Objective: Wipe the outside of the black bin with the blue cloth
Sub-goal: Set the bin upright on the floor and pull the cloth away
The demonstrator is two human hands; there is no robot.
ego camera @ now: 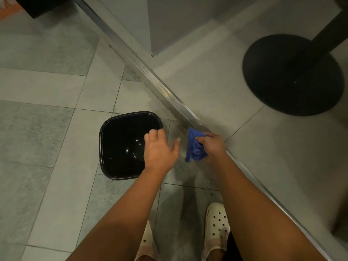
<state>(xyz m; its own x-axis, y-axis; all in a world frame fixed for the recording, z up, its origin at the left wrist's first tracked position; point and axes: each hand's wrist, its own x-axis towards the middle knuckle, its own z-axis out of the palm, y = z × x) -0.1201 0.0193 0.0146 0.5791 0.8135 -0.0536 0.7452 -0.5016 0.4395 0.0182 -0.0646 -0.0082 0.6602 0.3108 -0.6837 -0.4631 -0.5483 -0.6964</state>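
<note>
On the tiled floor, head view, the only view supplied: the black bin stands upright with its mouth facing the camera, just left of a metal threshold strip that runs diagonally across the frame. The bin is squarish with rounded corners, so it shows no marked long axis from above. Its outer walls, the surfaces to be wiped, are almost wholly hidden beneath the rim at this angle.

Left hand: positioned over the bin's right-hand rim and the nearer of the two hands to it. Its grip is spread, thumb held wide toward the right and fingers bent downward at the rim. It holds nothing that can be seen. Whether the fingertips touch the rim cannot be told, as the hand covers that edge.

Right hand: placed to the right of the bin and clear of it, beside the threshold strip. Its grip is pinched round the blue cloth, which hangs bunched from the fingers, its long axis running roughly toward and away from the person. The cloth touches neither the bin nor the left hand.

Governing relation: the bin lies to the left of the cloth, with the left hand between them. Judgement: wiping has not begun; the cloth must travel left and down to reach an outer wall, and the left hand appears placed to steady or tilt the bin.

Also noted: two white clogs at the bottom edge, and a round black stand base well apart at upper right.
</note>
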